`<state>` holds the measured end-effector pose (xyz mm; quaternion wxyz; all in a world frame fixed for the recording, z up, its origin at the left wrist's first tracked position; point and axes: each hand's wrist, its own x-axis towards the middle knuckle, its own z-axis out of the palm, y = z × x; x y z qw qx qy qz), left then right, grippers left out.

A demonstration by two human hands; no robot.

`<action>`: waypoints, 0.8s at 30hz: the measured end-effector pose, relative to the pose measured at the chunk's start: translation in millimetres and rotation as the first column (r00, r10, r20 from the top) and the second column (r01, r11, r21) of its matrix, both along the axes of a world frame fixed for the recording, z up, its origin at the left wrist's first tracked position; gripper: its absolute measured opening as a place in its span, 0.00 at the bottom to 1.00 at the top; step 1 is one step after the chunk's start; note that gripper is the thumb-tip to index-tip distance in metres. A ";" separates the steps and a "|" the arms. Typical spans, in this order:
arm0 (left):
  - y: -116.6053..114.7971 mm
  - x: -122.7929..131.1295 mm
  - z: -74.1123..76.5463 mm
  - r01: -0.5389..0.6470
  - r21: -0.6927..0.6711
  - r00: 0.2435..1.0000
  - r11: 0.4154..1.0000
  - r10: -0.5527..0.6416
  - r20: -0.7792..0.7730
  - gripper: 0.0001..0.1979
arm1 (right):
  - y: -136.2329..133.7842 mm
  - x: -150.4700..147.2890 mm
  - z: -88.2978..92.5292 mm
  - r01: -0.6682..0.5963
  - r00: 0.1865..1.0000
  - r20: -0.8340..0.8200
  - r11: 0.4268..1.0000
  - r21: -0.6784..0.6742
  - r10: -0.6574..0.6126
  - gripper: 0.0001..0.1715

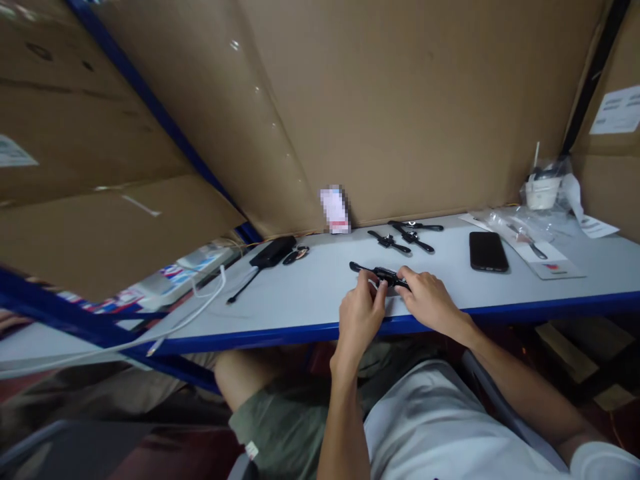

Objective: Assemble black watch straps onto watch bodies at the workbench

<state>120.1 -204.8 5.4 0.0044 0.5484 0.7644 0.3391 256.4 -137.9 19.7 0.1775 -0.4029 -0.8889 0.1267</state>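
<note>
A black spokeshave [384,274] with a handle at each end lies near the table's front edge, between my two hands. My left hand [363,303] pinches its middle part, with thumb and forefinger close to the body. My right hand [425,293] is closed around its right handle, which the fingers partly hide. The left handle sticks out free past my left fingers. Behind it on the table rest more black spokeshaves, one [389,242] at the left and another [413,237] beside it, with a third [425,227] at the back.
A dark phone [489,251] lies to the right, near a packaged tool on a card [555,267]. Another phone [335,210] leans on the cardboard wall. At the left are a black case [275,252] with a cable and a white cord [200,307]. A white cup [543,192] stands far right.
</note>
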 end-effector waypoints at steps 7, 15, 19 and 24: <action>4.3 -6.3 9.0 0.051 -0.173 0.983 0.984 -0.079 -0.164 0.08 | -3.2 3.7 -0.4 0.005 1.000 0.020 1.000 -0.002 -0.005 0.15; 12.3 -10.5 20.2 0.097 -0.308 0.946 0.946 -0.184 -0.267 0.09 | 1.5 10.7 2.6 -0.007 0.998 0.063 1.000 0.021 0.005 0.14; 8.2 -12.0 11.5 0.142 -0.160 0.974 0.977 -0.167 -0.155 0.07 | 0.7 10.5 -1.0 -0.024 1.000 0.015 1.000 0.008 0.024 0.14; 5.1 -14.7 2.1 0.212 0.010 0.977 0.977 -0.213 0.032 0.09 | 3.7 12.9 -6.0 -0.012 0.990 -0.144 0.998 -0.058 0.003 0.12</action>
